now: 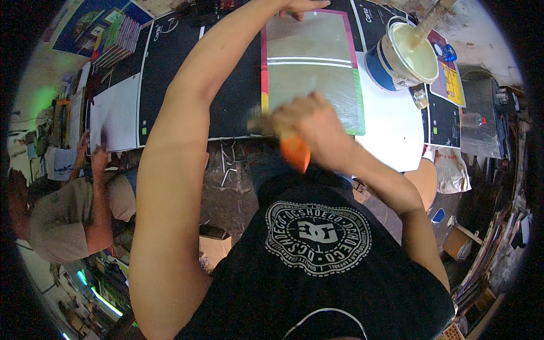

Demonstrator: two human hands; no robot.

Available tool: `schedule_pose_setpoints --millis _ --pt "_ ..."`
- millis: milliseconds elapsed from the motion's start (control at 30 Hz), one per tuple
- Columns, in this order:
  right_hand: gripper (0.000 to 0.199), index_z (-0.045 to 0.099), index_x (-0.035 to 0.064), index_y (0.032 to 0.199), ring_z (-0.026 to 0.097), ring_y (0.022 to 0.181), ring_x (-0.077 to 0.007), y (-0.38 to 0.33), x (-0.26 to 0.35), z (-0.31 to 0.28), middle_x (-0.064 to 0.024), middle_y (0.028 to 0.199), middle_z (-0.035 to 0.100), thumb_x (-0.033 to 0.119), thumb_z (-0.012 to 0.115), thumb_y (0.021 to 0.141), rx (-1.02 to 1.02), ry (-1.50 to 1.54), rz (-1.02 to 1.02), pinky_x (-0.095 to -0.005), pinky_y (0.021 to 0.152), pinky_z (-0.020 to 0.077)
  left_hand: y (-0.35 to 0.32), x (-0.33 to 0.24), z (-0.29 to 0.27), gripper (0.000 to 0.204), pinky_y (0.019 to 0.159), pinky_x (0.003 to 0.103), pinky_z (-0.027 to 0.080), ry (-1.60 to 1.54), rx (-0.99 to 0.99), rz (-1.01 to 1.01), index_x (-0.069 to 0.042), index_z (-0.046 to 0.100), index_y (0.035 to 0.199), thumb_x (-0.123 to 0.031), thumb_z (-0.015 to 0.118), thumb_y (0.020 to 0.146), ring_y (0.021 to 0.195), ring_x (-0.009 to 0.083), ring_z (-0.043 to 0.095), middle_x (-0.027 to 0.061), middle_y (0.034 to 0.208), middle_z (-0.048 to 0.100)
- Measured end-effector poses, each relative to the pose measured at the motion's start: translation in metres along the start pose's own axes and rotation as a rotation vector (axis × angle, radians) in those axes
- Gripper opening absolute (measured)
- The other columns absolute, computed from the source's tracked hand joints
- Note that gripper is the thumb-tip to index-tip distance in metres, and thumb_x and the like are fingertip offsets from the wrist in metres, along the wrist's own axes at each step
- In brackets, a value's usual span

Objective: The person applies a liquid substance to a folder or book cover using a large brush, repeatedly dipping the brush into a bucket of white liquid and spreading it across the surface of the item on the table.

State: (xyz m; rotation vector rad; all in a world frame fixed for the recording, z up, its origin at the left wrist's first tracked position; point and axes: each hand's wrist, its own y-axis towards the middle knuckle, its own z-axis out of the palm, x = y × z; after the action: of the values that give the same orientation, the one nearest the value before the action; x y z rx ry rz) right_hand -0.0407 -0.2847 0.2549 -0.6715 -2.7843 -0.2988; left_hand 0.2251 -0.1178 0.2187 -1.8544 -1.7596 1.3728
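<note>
R hand [309, 122] is closed round an orange-handled brush [294, 150], bristles at the near edge of a glossy grey sheet w/ pink and green borders [309, 62]; hand is motion-blurred. L hand [297, 7] reaches far across, pressed on the sheet's far edge at frame top; only part of it shows, so can't tell how the fingers lie.

Sheet lies on a black worktable [170, 68], roughly centre, w/ a white stripe across its middle. L forearm cuts diagonally over the table and hides the surface left of the sheet.

Just right of the sheet: blue-and-white bucket of pale paste [405, 56] w/ a stick standing in it, on a white board [385, 130]. Small jar beside the bucket. Stack of coloured books [116, 39] at far left corner. White sheet [113, 119] at table's left end, where another person in a tan shirt [62, 218] has their hands. Cardboard box [214, 246] on the floor below.
</note>
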Motion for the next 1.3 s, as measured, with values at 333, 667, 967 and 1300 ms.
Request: schedule_pose_setpoints --millis 333,667,967,1300 --pt "0.029 0.07 0.0168 0.102 0.065 0.079 -0.0249 -0.03 -0.008 0.041 -0.0071 0.084 0.068 0.016 0.063 0.074 -0.027 -0.025 -0.174 -0.0415 0.078 0.0464 0.003 0.009 0.003 0.114 0.114 0.057 0.01 -0.02 0.037 0.022 -0.009 0.019 0.152 -0.092 0.017 0.074 0.147 0.0307 0.01 0.0143 0.158 0.02" --pt "0.033 0.068 0.0161 0.113 0.062 0.101 -0.0272 -0.02 -0.111 0.006 -0.008 0.11 0.068 0.026 0.052 0.086 -0.036 0.015 -0.077 -0.0429 0.091 0.0399 0.017 0.004 0.004 0.111 0.115 0.056 0.01 -0.019 0.014 0.055 -0.008 0.017 0.152 -0.089 0.019 0.076 0.147 0.0315 0.012 0.0171 0.157 0.021" --pt "0.029 0.07 0.0188 0.1 0.064 0.091 -0.0215 -0.096 -0.101 -0.043 -0.0042 0.099 0.069 0.03 0.055 0.078 0.179 0.017 -0.106 -0.0401 0.078 0.0408 0.011 0.0 0.007 0.099 0.115 0.057 0.004 -0.039 -0.042 -0.032 -0.018 0.007 0.154 -0.084 0.022 0.082 0.146 0.0385 0.009 0.0186 0.156 0.023" --pt "0.021 0.072 0.0157 0.089 0.064 0.077 -0.0297 -0.095 -0.132 -0.021 -0.0113 0.072 0.066 0.016 0.07 0.068 0.114 -0.074 -0.002 -0.0406 0.081 0.0421 0.034 0.024 0.0 0.086 0.097 0.05 0.041 0.211 -0.145 0.105 -0.028 0.016 0.154 -0.08 0.021 0.086 0.136 0.0321 0.039 0.0168 0.146 0.043"
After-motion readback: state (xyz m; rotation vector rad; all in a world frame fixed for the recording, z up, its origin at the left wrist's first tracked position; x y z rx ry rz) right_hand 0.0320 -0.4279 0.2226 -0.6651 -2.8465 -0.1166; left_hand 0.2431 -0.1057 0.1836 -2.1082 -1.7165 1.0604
